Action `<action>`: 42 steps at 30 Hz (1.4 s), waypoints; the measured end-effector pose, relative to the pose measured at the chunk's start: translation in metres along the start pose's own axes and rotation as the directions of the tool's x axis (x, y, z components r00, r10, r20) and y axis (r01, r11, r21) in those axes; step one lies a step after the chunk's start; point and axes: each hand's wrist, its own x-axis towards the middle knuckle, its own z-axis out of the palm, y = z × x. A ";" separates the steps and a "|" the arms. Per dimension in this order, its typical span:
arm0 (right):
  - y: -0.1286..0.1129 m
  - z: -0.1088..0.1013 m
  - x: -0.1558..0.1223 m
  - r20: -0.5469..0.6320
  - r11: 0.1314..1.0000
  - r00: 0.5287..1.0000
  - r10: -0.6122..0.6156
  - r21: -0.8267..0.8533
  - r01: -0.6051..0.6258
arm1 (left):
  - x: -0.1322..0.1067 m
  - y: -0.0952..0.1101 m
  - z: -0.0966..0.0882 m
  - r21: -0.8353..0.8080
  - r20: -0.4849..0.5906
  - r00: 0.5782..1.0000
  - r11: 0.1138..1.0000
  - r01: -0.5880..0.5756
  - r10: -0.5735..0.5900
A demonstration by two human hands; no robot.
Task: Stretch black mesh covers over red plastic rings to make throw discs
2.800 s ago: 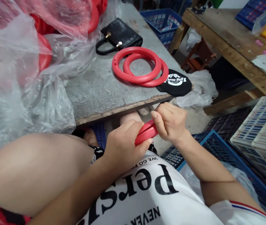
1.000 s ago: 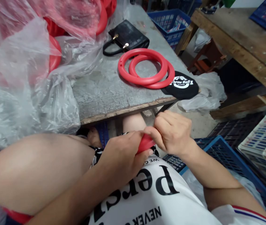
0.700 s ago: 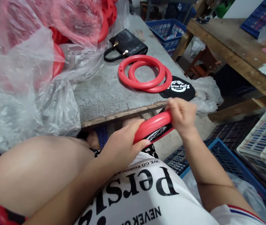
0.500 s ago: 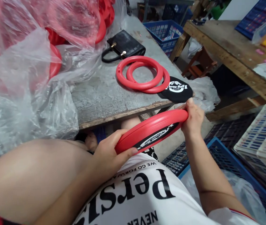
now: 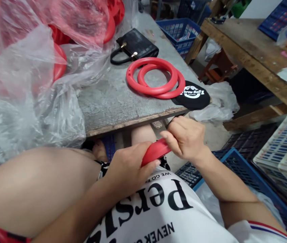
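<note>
Both my hands grip one red plastic ring (image 5: 155, 152) in my lap, just below the table's front edge. My left hand (image 5: 130, 167) is closed round its near part and my right hand (image 5: 185, 138) pinches the far part, fingers curled over the rim. Most of the ring is hidden between the hands. Two more red rings (image 5: 154, 77) lie overlapped on the grey table (image 5: 113, 101), and a round black cloth printed "Throw Ball" (image 5: 192, 95) lies beside them at the table's corner.
A black handbag (image 5: 133, 45) sits behind the rings. Clear plastic bags holding red rings (image 5: 27, 67) fill the table's left. Blue crates (image 5: 236, 162) stand at my right; a blue basket (image 5: 181, 32) and a wooden bench (image 5: 249, 47) are beyond.
Half a second ago the ring with its black printed cloth was held stretched out wide between my hands; now my hands are close together over it, and my right hand has come back inward.
</note>
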 end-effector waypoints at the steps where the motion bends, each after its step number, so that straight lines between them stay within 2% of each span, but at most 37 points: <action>1: 0.001 0.006 0.000 -0.017 1.000 1.000 0.006 -0.008 -0.006 | 0.002 0.000 0.001 0.013 0.015 1.000 1.000 0.019 -0.019; 4: 0.010 0.019 0.002 -0.043 0.998 0.998 0.043 0.051 -0.041 | 0.010 -0.001 0.006 0.011 0.033 0.995 0.996 0.091 -0.091; 6: 0.021 0.021 0.004 -0.058 0.986 0.993 0.107 0.132 -0.099 | 0.014 -0.003 0.008 -0.066 0.033 0.992 0.991 0.120 -0.118; 8: 0.037 0.018 0.002 -0.111 0.942 0.962 0.250 0.259 -0.215 | 0.014 -0.006 0.008 -0.179 0.022 0.991 0.975 0.134 -0.132; 9: 0.046 0.017 0.000 -0.150 0.896 0.925 0.350 0.340 -0.285 | 0.013 -0.008 0.008 -0.231 0.021 0.989 0.962 0.148 -0.147; 11: 0.068 0.020 -0.008 -0.213 0.757 0.799 0.562 0.522 -0.393 | 0.008 -0.013 0.006 -0.302 0.021 0.982 0.935 0.185 -0.187; 13: 0.087 0.031 -0.022 -0.233 0.598 0.649 0.725 0.681 -0.423 | 0.002 -0.017 0.003 -0.335 0.029 0.974 0.916 0.221 -0.224; 14: 0.095 0.040 -0.031 -0.229 0.516 0.564 0.794 0.743 -0.426 | -0.001 -0.018 0.002 -0.342 0.030 0.973 0.912 0.226 -0.230; 16: 0.104 0.061 -0.051 -0.201 0.359 0.363 0.910 0.821 -0.443 | -0.006 -0.021 0.001 -0.337 0.025 0.975 0.916 0.216 -0.220; 17: 0.106 0.072 -0.060 -0.165 0.286 0.284 0.944 0.840 -0.462 | -0.008 -0.022 0.001 -0.325 0.026 0.978 0.923 0.204 -0.207; 18: 0.107 0.082 -0.068 -0.116 0.222 0.237 0.964 0.843 -0.489 | -0.009 -0.022 0.002 -0.306 0.027 0.981 0.933 0.189 -0.190; 19: 0.106 0.089 -0.074 -0.069 0.177 0.219 0.973 0.836 -0.520 | -0.010 -0.022 0.004 -0.284 0.026 0.985 0.944 0.171 -0.170; 20: 0.104 0.092 -0.078 -0.029 0.158 0.236 0.971 0.820 -0.551 | -0.010 -0.022 0.005 -0.260 0.019 0.988 0.954 0.152 -0.152; 21: 0.101 0.090 -0.078 -0.005 0.171 0.279 0.960 0.801 -0.574 | -0.009 -0.021 0.006 -0.235 0.015 0.991 0.963 0.135 -0.136; 22: 0.097 0.084 -0.075 -0.007 0.221 0.345 0.938 0.781 -0.584 | -0.008 -0.019 0.008 -0.208 0.012 0.993 0.971 0.121 -0.121; 23: 0.092 0.074 -0.069 -0.032 0.309 0.438 0.898 0.755 -0.578 | -0.007 -0.017 0.009 -0.179 0.011 0.994 0.978 0.109 -0.109; 25: 0.078 0.045 -0.050 -0.127 0.561 0.661 0.739 0.660 -0.500 | -0.004 -0.013 0.010 -0.120 0.031 0.995 0.988 0.095 -0.091; 26: 0.068 0.029 -0.039 -0.159 0.708 0.788 0.594 0.570 -0.418 | -0.002 -0.010 0.010 -0.092 0.044 0.995 0.992 0.089 -0.086; 27: 0.057 0.014 -0.029 -0.141 0.825 0.896 0.421 0.470 -0.314 | -0.001 -0.008 0.011 -0.069 0.052 0.996 0.994 0.082 -0.079; 28: 0.046 0.002 -0.020 -0.059 0.899 0.966 0.253 0.384 -0.212 | 0.000 -0.006 0.011 -0.052 0.054 0.996 0.996 0.075 -0.072; 29: 0.035 -0.006 -0.013 -0.002 0.943 0.991 0.133 0.307 -0.126 | 0.001 -0.005 0.012 -0.041 0.058 0.996 0.997 0.068 -0.066; 31: 0.019 -0.009 -0.004 0.055 0.988 0.998 0.014 0.154 -0.023 | 0.003 -0.003 0.014 -0.035 0.073 0.996 0.997 0.062 -0.059; 33: 0.012 0.001 -0.002 0.031 0.998 0.999 -0.010 0.064 0.008 | 0.006 -0.002 0.017 -0.035 0.087 0.993 0.995 0.089 -0.085; 35: 0.014 0.015 -0.002 -0.016 0.998 1.000 0.008 0.067 -0.007 | 0.011 -0.002 0.020 -0.035 0.087 0.986 0.988 0.148 -0.145; 37: 0.023 0.026 -0.001 -0.029 0.989 0.997 0.070 0.135 -0.066 | 0.016 -0.001 0.023 -0.075 0.073 0.980 0.979 0.192 -0.186; 39: 0.037 0.028 0.000 -0.035 0.955 0.981 0.190 0.240 -0.176 | 0.019 -0.001 0.023 -0.177 0.057 0.985 0.969 0.173 -0.166; 41: 0.058 0.025 -0.002 -0.093 0.864 0.916 0.389 0.381 -0.328 | 0.018 -0.002 0.020 -0.279 0.042 0.987 0.947 0.160 -0.154; 42: 0.071 0.023 -0.004 -0.144 0.792 0.851 0.505 0.470 -0.390 | 0.016 -0.003 0.019 -0.311 0.043 0.984 0.934 0.175 -0.170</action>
